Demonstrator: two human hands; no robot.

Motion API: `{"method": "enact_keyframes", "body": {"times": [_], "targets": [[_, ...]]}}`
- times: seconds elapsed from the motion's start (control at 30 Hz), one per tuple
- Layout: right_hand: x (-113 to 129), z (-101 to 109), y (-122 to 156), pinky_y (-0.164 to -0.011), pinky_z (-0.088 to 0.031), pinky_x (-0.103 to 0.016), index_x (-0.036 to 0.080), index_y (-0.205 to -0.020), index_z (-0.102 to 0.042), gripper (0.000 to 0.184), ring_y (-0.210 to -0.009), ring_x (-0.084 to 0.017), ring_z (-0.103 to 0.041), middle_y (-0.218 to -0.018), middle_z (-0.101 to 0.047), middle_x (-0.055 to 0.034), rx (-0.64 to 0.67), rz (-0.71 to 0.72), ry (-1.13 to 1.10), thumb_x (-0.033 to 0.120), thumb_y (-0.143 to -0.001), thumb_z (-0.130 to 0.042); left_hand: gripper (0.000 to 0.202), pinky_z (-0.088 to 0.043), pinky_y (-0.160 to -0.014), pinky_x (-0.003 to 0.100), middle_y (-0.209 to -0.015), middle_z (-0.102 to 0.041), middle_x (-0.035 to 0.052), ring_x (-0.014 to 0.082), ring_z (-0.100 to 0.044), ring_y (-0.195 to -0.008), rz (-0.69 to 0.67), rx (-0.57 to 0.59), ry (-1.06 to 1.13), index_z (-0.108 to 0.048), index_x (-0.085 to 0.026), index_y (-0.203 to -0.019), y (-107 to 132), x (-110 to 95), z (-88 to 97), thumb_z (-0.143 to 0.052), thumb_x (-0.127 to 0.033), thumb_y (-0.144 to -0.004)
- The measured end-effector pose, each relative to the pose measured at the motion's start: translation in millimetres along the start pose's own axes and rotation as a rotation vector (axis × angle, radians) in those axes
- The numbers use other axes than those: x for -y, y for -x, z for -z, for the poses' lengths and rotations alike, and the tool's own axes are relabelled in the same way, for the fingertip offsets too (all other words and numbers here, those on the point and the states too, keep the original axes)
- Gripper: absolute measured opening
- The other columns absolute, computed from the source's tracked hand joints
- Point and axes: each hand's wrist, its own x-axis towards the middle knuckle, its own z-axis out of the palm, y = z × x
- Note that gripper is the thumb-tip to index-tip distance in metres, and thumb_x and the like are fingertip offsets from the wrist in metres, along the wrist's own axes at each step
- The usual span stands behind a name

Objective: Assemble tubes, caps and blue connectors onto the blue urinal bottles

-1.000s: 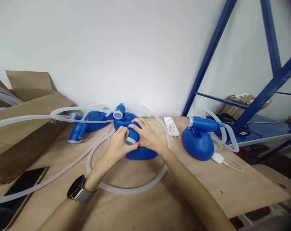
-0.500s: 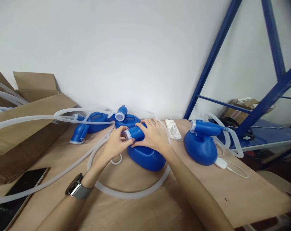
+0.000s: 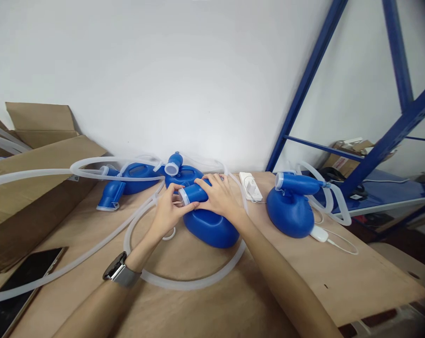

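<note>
Both hands were closed on a short blue plastic spout near the middle of the frame, just above a blue plastic bottle lying on the table. The spout's long axis ran nearly level across the view, with its pale-rimmed end pointing left. The left hand gripped that rimmed end and was the nearer to it, while the right hand wrapped the other end, the two almost touching. Clear silicone tubing curved below them.
</note>
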Motion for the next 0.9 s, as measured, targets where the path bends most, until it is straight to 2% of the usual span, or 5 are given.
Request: {"method": "enact_keyframes", "body": {"times": [0.23, 0.4, 0.5, 0.63, 0.9], "targets": [[7.4, -1.4, -1.0, -0.104, -0.036, -0.053, 0.022, -0.138, -0.064, 0.066, -0.118, -0.036, -0.057, -0.129, -0.067, -0.0165, -0.015, -0.064, 0.014, 0.062, -0.086, -0.074, 0.058, -0.06, -0.076, 0.037, -0.094, -0.072, 0.0058, 0.0258, -0.072, -0.085, -0.089, -0.036, -0.22, -0.062, -0.022, -0.111, -4.6, 2.3, 7.6, -0.084, -0.057, -0.071], [26.5, -6.8, -0.2, -0.105, -0.034, -0.059, 0.022, -0.139, -0.063, 0.07, -0.119, -0.039, -0.056, -0.13, -0.066, -0.0198, -0.056, -0.172, 0.055, 0.068, -0.087, -0.071, 0.053, -0.056, -0.079, 0.038, -0.106, -0.075, 0.0103, 0.0279, -0.072, -0.093, -0.004, -0.074, -0.215, -0.062, -0.02, -0.129, -4.4, -6.9, 0.9, -0.056, -0.059, -0.094], [39.1, -10.7, 2.3, -0.103, -0.034, -0.062, 0.021, -0.142, -0.06, 0.07, -0.119, -0.041, -0.053, -0.133, -0.063, -0.0216, -0.075, -0.172, 0.086, 0.069, -0.091, -0.065, 0.044, -0.051, -0.094, 0.043, -0.115, -0.074, 0.0126, 0.0308, -0.069, -0.106, 0.023, -0.155, -0.258, -0.065, -0.021, -0.116, -5.6, -12.8, -3.4, -0.04, -0.054, -0.102], [48.0, -13.1, 4.0, -0.102, -0.034, -0.062, 0.021, -0.144, -0.058, 0.069, -0.118, -0.041, -0.051, -0.135, -0.061, -0.0222, -0.069, -0.146, 0.115, 0.067, -0.092, -0.064, 0.035, -0.047, -0.094, 0.043, -0.098, -0.074, 0.0105, 0.0306, -0.067, -0.099, 0.042, -0.195, -0.262, -0.062, -0.025, -0.087, -9.6, -9.6, -2.0, -0.036, -0.042, -0.101], [47.4, -14.8, 5.2, -0.099, -0.036, -0.059, 0.023, -0.14, -0.061, 0.067, -0.112, -0.037, -0.053, -0.128, -0.065, -0.02, -0.08, -0.073, 0.146, 0.07, -0.092, -0.062, 0.031, -0.054, -0.085, 0.04, -0.103, -0.073, 0.0092, 0.0301, -0.066, -0.105, 0.179, -0.194, -0.047, -0.064, -0.025, -0.089, -13.1, 16.1, 1.4, -0.041, -0.044, -0.093]]}}
